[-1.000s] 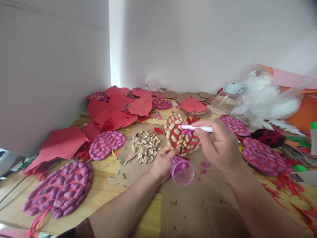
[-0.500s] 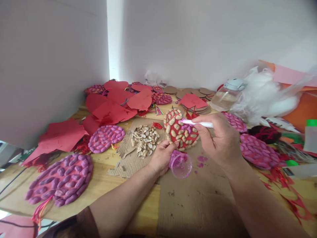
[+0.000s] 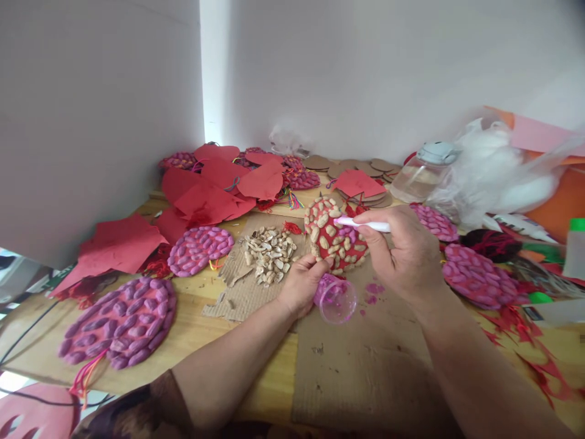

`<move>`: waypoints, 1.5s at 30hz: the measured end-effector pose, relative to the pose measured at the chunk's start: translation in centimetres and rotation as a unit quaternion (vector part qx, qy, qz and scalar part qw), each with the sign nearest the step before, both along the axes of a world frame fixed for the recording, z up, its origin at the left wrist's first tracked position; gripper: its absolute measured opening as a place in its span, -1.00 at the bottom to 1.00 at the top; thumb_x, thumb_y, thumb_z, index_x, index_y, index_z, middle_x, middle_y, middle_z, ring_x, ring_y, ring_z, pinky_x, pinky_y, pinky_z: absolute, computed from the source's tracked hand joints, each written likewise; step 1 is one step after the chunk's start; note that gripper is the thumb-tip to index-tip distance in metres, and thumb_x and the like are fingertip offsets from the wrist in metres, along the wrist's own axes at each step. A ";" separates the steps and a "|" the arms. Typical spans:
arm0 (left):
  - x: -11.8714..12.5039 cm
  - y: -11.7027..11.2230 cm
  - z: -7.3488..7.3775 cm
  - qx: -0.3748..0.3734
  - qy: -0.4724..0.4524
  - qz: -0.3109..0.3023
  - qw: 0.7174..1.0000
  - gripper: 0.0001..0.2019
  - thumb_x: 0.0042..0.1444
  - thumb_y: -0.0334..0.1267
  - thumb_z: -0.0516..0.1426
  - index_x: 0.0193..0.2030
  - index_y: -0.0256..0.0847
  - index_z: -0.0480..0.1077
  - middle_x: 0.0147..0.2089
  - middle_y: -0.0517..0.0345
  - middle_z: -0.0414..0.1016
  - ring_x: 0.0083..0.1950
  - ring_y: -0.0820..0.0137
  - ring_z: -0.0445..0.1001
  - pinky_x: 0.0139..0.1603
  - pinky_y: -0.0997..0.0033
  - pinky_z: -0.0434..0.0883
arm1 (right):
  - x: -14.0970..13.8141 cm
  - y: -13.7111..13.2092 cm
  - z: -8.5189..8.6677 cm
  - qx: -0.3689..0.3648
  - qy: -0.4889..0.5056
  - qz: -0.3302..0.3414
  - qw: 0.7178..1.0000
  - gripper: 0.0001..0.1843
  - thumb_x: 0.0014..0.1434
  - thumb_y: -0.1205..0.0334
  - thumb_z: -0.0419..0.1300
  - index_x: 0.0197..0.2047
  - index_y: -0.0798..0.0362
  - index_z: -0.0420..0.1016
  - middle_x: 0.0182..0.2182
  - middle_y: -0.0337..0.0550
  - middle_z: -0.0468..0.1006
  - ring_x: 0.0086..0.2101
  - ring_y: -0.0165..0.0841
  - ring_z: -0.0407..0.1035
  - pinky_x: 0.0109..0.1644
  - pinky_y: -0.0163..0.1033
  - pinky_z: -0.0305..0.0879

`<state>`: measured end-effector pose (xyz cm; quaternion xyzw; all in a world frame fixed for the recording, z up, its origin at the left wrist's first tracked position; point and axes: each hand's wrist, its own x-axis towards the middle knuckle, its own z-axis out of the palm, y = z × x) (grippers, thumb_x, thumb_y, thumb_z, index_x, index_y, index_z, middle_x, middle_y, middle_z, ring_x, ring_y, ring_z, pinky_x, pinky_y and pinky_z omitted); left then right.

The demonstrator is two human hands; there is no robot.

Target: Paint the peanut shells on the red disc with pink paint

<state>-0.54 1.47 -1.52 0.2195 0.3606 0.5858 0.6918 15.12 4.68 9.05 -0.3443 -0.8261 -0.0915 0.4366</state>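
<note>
My left hand [image 3: 302, 285] grips the lower edge of a red disc [image 3: 325, 241] covered with peanuts, holding it tilted up. Most of its peanuts are plain tan; a few near the middle are purple. Pinched in my right hand [image 3: 406, 255] is a white paintbrush [image 3: 373, 226], its purple-stained tip against the peanuts at the disc's upper middle. Right beside my left hand is a tilted clear plastic cup [image 3: 342, 300] smeared with purple paint; whether my hidden fingers hold it, I cannot tell. Purple drips [image 3: 373, 288] mark the cardboard [image 3: 351, 372] below.
Peanut shells [image 3: 269, 253] lie in a heap left of the disc. Finished purple peanut discs [image 3: 121, 323] rest on both sides. Red paper shapes [image 3: 208, 198] and cardboard rounds [image 3: 361, 167] are at the back. A lidded jar [image 3: 423, 174] and plastic bag [image 3: 498, 164] stand back right.
The brush tip has shifted slightly on the disc, still touching its upper middle. The view has moved a little; both hands keep their holds.
</note>
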 end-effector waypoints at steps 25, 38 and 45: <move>-0.2 0.0 0.5 -0.025 -0.012 -0.004 1.000 -0.53 -0.32 -0.05 0.59 -0.35 -0.26 0.57 -0.44 0.19 0.55 -0.48 0.47 0.40 -0.38 0.44 0.34 | 0.6 0.4 0.0 -0.020 0.001 0.026 0.999 -0.88 0.42 0.27 0.19 -0.07 -0.07 0.56 -0.20 -0.14 0.72 -0.15 -0.22 0.60 -0.06 -0.08 0.50; -0.3 0.1 0.9 -0.037 -0.027 -0.002 0.999 -0.52 -0.34 -0.10 0.60 -0.35 -0.27 0.55 -0.45 0.20 0.56 -0.52 0.51 0.39 -0.42 0.46 0.33 | 0.9 0.8 -0.3 -0.010 -0.021 0.042 0.999 -0.90 0.42 0.31 0.20 -0.08 -0.05 0.54 -0.22 -0.19 0.71 -0.18 -0.27 0.59 -0.07 -0.15 0.48; -0.4 0.1 1.1 -0.041 -0.017 -0.001 0.999 -0.52 -0.34 -0.10 0.60 -0.41 -0.25 0.49 -0.50 0.24 0.50 -0.53 0.51 0.36 -0.42 0.46 0.32 | 1.1 1.0 -0.4 0.005 -0.008 0.051 0.999 -0.90 0.40 0.33 0.24 -0.07 -0.04 0.55 -0.22 -0.18 0.71 -0.20 -0.28 0.59 -0.09 -0.18 0.49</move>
